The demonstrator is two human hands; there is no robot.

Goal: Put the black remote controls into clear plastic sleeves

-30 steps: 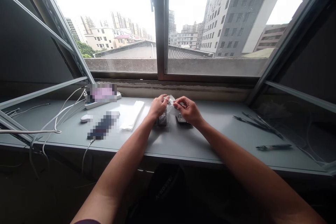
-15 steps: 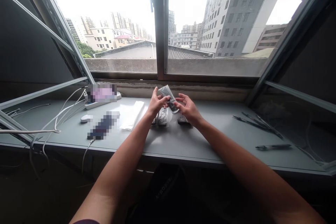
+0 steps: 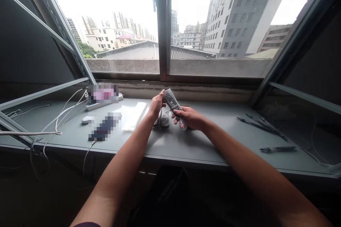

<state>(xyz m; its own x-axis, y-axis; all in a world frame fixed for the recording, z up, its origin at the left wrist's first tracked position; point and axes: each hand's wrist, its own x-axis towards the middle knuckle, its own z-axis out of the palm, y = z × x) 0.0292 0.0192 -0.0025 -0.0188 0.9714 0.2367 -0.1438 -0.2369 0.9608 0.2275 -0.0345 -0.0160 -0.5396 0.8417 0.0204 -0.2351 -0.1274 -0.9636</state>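
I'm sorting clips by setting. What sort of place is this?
Probably an indoor workspace in a city: a grey desk flanked by metal struts, white cables at the left, and a window facing tall buildings.

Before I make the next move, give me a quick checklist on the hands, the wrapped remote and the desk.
1. Right hand gripping the wrapped remote: ok, closed around its lower part.
2. Left hand firm on the upper end: cannot tell.
3. Wrapping sealed: cannot tell.
4. Desk free between the hands: not ok, other wrapped items lie there.
5. Pen apart from both hands: ok.
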